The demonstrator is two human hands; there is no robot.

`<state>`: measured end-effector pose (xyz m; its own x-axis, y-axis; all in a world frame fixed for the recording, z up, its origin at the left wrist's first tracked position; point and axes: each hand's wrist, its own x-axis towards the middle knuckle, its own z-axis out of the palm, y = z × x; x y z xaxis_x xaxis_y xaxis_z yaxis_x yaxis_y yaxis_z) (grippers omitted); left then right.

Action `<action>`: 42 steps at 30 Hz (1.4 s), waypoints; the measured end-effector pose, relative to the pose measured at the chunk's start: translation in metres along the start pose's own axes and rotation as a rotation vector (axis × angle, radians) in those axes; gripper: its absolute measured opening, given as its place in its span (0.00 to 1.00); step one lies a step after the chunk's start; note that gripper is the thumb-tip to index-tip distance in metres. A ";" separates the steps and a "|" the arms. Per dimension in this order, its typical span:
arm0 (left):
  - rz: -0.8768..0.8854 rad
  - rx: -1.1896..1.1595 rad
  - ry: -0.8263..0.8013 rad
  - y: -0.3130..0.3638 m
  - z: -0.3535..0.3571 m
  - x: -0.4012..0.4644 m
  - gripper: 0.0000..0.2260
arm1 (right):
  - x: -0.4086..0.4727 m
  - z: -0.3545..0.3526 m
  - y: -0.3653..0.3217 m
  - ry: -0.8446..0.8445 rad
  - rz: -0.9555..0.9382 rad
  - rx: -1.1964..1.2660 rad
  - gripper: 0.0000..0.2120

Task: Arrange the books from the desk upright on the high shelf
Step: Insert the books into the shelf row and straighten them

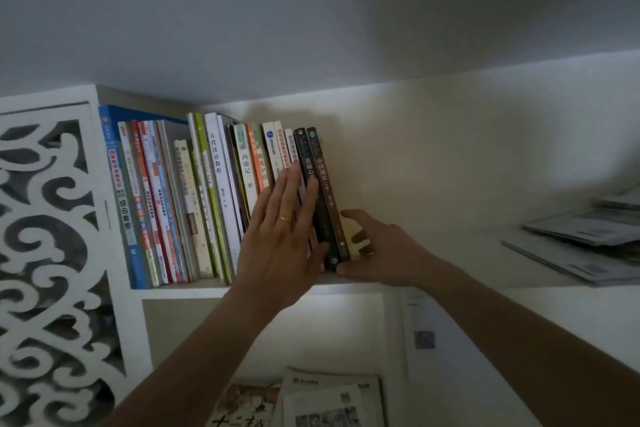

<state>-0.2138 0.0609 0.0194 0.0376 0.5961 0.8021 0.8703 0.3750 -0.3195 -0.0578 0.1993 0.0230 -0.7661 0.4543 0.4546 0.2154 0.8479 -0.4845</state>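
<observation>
Your row of upright paperback books [214,198] fills the left part of the high white shelf [180,290], and a few spines can be read: 古代汉语教程 on a white spine [219,163], 西游记 on a pale one [246,166], 基础心 on the black-spined book [309,163] before your fingers cover the rest, and 中国通史 on the dark brown-spined book [326,184] at the right end of the row. Your left hand [280,229], wearing a gold ring [285,218], lies flat with straight fingers pressed against the spines near the right end, its fingertips reaching the black spine. Your right hand [377,250] grips the lower part of the dark brown book, thumb at the foot of the spine and fingers curled against its outer cover. Flat grey booklets [581,246] lie stacked on the same shelf far to the right, well apart from the row. A carved white scroll-pattern panel [48,236] stands at the left, and printed papers [329,399] lie below.
</observation>
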 end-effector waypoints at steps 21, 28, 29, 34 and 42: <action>0.050 -0.813 -0.227 0.359 -0.041 0.123 0.27 | -0.253 -0.259 0.130 0.617 0.071 -0.862 0.27; -0.299 -1.514 -0.632 0.434 -0.078 0.155 0.19 | -0.303 -0.334 0.175 0.335 0.313 -1.174 0.24; -0.349 -1.588 -0.690 0.440 -0.080 0.157 0.20 | -0.304 -0.337 0.184 0.444 0.250 -1.175 0.15; -0.810 -2.140 -0.729 0.452 -0.082 0.171 0.16 | -0.298 -0.327 0.201 0.793 -0.127 -1.081 0.13; -0.917 -2.247 -0.450 0.352 -0.094 0.166 0.16 | -0.242 -0.285 0.175 0.840 -0.599 -0.962 0.14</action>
<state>0.1451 0.2253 0.0874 -0.2698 0.9468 0.1752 -0.3895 -0.2737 0.8794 0.3382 0.3156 0.0417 -0.3766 -0.3009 0.8761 0.5755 0.6651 0.4758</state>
